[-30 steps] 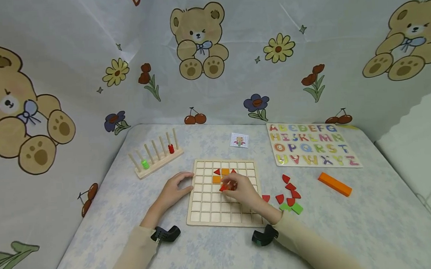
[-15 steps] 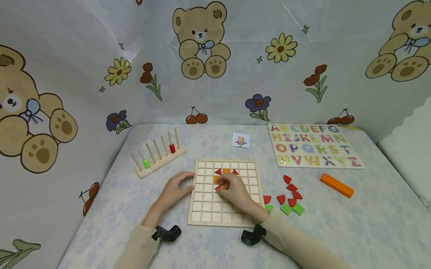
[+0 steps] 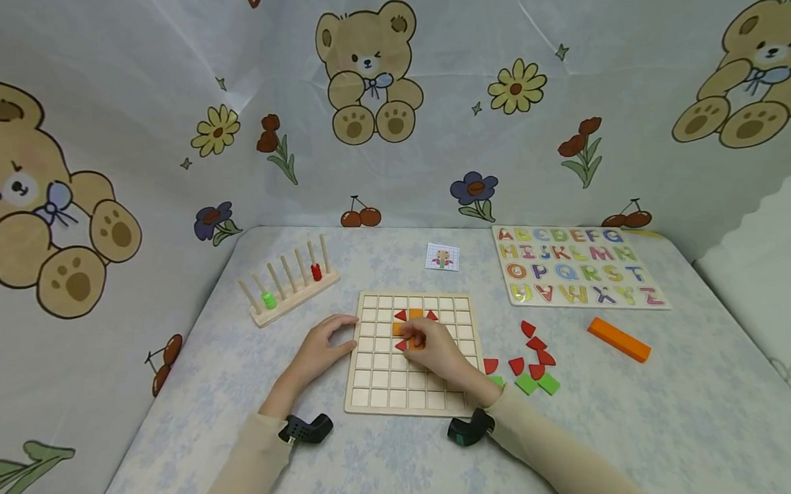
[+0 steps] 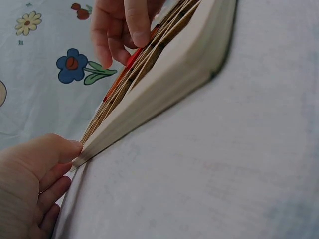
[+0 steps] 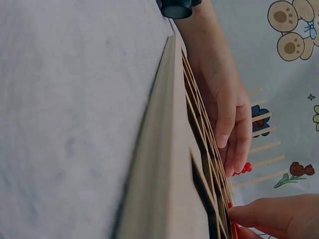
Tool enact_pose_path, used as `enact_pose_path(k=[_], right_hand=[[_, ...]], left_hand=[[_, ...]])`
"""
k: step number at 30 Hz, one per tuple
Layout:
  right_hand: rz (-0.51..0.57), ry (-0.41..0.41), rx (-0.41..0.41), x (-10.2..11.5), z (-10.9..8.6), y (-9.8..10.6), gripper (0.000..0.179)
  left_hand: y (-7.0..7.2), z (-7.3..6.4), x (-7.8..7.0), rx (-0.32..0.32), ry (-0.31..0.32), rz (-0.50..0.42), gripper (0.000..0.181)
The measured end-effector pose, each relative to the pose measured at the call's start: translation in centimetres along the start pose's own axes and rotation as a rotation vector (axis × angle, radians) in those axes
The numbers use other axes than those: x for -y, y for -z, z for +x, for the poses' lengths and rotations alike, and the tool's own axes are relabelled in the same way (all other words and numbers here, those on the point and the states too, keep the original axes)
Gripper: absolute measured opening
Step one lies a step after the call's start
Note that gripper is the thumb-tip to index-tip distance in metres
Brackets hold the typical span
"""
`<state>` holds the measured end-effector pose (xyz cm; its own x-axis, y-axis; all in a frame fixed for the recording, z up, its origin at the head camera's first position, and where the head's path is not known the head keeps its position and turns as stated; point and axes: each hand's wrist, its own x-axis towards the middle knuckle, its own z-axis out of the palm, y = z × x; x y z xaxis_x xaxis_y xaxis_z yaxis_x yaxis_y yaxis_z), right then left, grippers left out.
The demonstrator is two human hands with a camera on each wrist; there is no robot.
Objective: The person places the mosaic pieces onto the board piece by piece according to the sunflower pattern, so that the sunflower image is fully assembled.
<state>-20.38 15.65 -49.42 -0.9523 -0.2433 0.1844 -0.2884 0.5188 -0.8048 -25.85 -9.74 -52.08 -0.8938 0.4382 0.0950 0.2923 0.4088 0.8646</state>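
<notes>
My left hand (image 3: pixel 317 353) rests beside the wooden grid board (image 3: pixel 378 399), its thumb and index fingertips at the left edge. In the left wrist view its thumb lies at the board's rim. Over the middle of the grid, my right hand (image 3: pixel 436 348) has its thumb and fingers curled around a small red piece (image 3: pixel 401 345) close over a cell. An orange piece shows partly beneath these fingers. In the rows above lie an orange square (image 3: pixel 415 314), another orange square (image 3: pixel 397 329), and red pieces at left (image 3: pixel 401 316) and right (image 3: pixel 432 315).
Right of the board lie several red quarter-round pieces (image 3: pixel 516 366) and green squares (image 3: pixel 549 383). Farther right are an orange bar (image 3: pixel 619 340) and an alphabet board (image 3: pixel 586 304). A pegged bead stand (image 3: pixel 295 299) is at back left. A small pattern card (image 3: pixel 442 257) lies behind the board.
My right hand has moved slightly left and down onto the grid with the red piece, then shifted a little right while that piece stays. My left hand stays at the board's edge.
</notes>
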Motion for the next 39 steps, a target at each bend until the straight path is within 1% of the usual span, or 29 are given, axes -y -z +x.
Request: enact_pose_path(k=[13,17,21,26,30,35,39], right_hand=[[-0.045,0.008,-0.043,-0.1,0.0,-0.3,0.025],[-0.033,0.002,-0.041,0.0,-0.1,-0.1,0.023],[-0.005,-0.009,-0.040,0.3,-0.3,0.5,0.022],[-0.006,0.000,-0.055,0.1,-1.4,2.5,0.020],[-0.037,-0.010,-0.092,-1.1,-2.9,4.9,0.018],[-0.094,-0.071,-0.155,-2.5,-5.5,8.2,0.020],[-0.114,-0.108,-0.192,-3.1,-8.1,10.0,0.020]], left_hand=[[-0.1,0.1,0.0,0.000,0.009,0.000,0.044],[-0.1,0.1,-0.1,0.002,0.006,-0.007,0.044],[-0.2,0.0,-0.1,0.007,0.001,-0.020,0.044],[-0.4,0.0,0.1,0.013,-0.016,-0.003,0.045],[-0.3,0.1,0.2,0.005,-0.017,0.004,0.044],[-0.1,0.1,0.3,0.001,-0.011,0.010,0.044],[0.0,0.1,0.5,0.004,-0.016,-0.001,0.045]])
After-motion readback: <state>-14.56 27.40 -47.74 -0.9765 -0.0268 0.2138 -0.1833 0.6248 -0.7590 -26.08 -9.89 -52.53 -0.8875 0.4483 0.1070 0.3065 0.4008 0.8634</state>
